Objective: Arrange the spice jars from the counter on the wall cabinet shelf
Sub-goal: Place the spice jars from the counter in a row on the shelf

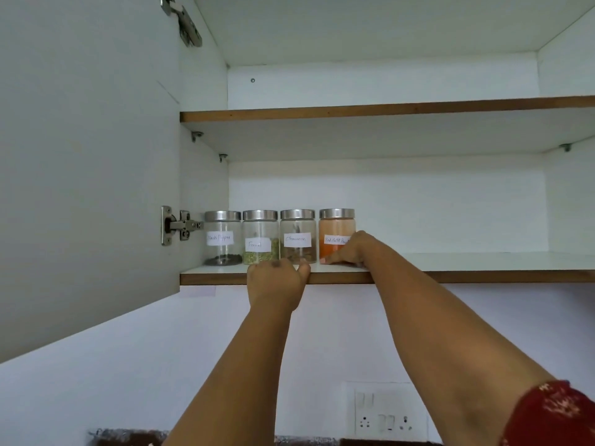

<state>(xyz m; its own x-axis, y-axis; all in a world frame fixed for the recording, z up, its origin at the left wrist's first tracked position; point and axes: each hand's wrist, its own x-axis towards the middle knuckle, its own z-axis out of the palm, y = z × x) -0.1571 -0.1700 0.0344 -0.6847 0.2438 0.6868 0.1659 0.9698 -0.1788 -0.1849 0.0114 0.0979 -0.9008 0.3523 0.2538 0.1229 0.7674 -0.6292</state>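
- Progress: four spice jars stand in a row on the lower shelf [450, 264]; the counter is out of view, so I cannot tell what remains.
- Jars: clear glass, steel lids, handwritten labels.
- My right hand [349, 251] grips the red chilli powder jar [336, 228] base.
- My left hand [275, 281] rests on the shelf edge, touching the cinnamon jar [297, 235] and the fennel jar [259, 236].
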